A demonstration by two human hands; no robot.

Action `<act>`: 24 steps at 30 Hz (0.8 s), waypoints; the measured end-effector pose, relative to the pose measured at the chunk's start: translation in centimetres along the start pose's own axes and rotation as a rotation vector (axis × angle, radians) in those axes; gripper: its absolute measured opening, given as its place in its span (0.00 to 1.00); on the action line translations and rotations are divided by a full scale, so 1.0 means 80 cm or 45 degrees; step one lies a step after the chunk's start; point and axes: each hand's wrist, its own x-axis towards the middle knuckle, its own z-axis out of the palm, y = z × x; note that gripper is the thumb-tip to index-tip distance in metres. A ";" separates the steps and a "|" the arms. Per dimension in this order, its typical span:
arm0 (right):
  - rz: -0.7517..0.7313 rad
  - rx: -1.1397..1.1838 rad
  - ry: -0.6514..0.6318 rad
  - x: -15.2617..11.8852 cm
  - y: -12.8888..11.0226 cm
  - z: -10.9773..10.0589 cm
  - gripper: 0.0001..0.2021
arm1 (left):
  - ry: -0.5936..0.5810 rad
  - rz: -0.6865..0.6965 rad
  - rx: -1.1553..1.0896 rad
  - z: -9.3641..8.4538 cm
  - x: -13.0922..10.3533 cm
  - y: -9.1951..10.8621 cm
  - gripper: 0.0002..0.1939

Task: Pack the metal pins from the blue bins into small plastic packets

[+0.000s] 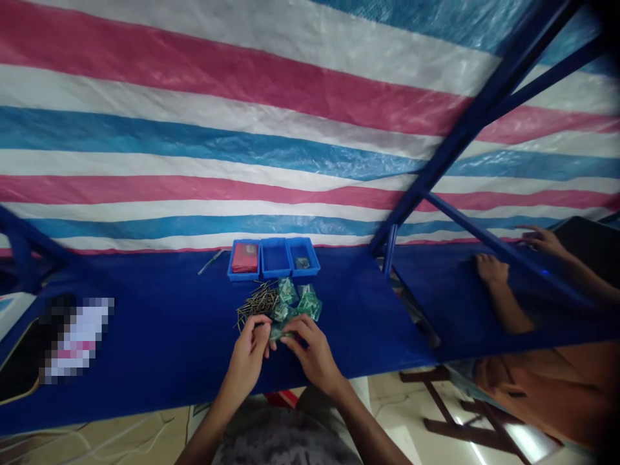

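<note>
My left hand and my right hand meet near the table's front edge. Between their fingertips is a small clear plastic bag, pinched from both sides; its contents are too small to make out. Just beyond my fingers lie several small green-tinted plastic bags with pale pieces inside. A loose pile of long brass-coloured screws spreads out to their left, close to my left hand.
Three joined blue bins stand behind the pile; the left one holds red packets, the right one a small bag. A thin tool lies left of them. Blue frame bars rise at right, beyond which another person's hands rest.
</note>
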 end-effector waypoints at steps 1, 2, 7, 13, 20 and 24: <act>0.066 0.072 0.038 0.001 0.002 0.001 0.08 | -0.010 0.034 0.101 -0.002 -0.002 0.001 0.15; 0.135 0.161 0.056 0.001 0.004 0.003 0.10 | -0.008 0.100 0.219 -0.005 -0.004 0.002 0.15; 0.410 0.562 -0.043 0.002 0.017 0.018 0.19 | -0.035 0.489 0.625 -0.019 -0.013 0.002 0.21; 0.601 0.688 0.022 0.003 0.019 0.026 0.22 | -0.093 0.491 0.565 -0.014 -0.015 -0.006 0.08; 0.109 0.179 0.104 -0.009 0.002 0.011 0.13 | 0.111 0.000 -0.058 0.001 -0.006 -0.001 0.20; 0.025 0.064 -0.017 -0.010 0.000 0.006 0.09 | 0.046 -0.017 -0.001 -0.001 -0.010 0.001 0.18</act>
